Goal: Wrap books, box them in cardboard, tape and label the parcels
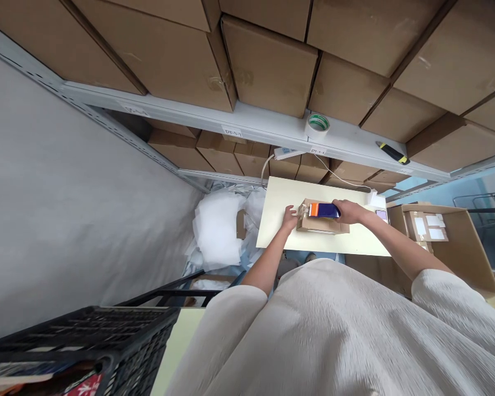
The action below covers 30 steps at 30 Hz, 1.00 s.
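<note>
A small cardboard box [322,224] lies on a pale table [277,220] in front of me. My right hand [348,211] grips a blue and orange tape dispenser [324,210] resting on top of the box. My left hand [290,218] presses against the box's left end, fingers partly spread, near a bit of clear tape [302,209].
A shelf [247,124] above carries large cardboard boxes [268,66], a tape roll [317,125], a yellow-black utility knife [392,152] and a power strip [287,152]. White foam wrap [218,228] lies left of the table. An open carton [441,234] stands right. A black crate [86,341] sits bottom left.
</note>
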Each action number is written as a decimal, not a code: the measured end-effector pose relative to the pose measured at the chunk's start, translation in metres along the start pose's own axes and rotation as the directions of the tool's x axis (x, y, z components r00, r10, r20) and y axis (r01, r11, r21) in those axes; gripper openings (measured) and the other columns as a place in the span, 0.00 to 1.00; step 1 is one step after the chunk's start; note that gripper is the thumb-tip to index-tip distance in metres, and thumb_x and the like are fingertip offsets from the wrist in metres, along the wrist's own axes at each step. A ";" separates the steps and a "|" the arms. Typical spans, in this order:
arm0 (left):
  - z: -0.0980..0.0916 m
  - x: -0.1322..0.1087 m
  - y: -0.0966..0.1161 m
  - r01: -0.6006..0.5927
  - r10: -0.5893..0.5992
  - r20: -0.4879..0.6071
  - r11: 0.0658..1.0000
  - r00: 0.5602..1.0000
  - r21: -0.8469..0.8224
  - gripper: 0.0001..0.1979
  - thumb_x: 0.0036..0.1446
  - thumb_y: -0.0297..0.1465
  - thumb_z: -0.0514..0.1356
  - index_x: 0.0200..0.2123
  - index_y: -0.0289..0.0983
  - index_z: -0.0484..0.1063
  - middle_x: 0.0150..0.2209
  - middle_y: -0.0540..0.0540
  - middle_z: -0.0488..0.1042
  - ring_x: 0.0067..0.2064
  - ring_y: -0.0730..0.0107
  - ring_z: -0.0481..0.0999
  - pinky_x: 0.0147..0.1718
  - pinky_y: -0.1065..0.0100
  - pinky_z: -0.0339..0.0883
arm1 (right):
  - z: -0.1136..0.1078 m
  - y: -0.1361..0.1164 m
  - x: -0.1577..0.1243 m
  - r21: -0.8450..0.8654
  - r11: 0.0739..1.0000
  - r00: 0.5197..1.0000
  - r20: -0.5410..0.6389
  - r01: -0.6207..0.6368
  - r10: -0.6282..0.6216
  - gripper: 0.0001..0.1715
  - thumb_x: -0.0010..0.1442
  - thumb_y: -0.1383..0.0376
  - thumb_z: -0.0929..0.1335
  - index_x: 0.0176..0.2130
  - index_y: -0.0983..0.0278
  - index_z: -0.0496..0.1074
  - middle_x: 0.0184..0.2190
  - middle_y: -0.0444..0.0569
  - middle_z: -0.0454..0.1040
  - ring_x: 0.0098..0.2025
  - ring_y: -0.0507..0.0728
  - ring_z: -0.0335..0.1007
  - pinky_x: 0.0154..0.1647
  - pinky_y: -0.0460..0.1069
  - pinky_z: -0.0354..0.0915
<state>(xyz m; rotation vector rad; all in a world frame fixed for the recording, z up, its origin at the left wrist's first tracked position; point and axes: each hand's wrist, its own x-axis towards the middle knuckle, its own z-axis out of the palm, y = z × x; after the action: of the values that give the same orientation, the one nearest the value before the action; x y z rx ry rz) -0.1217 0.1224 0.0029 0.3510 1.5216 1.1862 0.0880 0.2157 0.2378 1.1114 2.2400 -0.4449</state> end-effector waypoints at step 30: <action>-0.006 -0.043 0.047 -0.663 0.421 0.520 0.568 0.743 0.488 0.48 0.58 0.20 0.62 0.79 0.43 0.52 0.70 0.38 0.71 0.72 0.49 0.69 0.71 0.48 0.62 | 0.017 0.002 -0.001 0.049 0.995 0.988 -0.139 0.083 -0.075 0.24 0.62 0.59 0.74 0.54 0.60 0.69 0.53 0.57 0.79 0.53 0.66 0.76 0.45 0.52 0.66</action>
<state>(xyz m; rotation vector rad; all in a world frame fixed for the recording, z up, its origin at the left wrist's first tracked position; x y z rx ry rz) -0.1299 0.1086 0.0649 1.5529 1.4960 0.9198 0.0964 0.2077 0.2257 1.1139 2.4112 -0.4784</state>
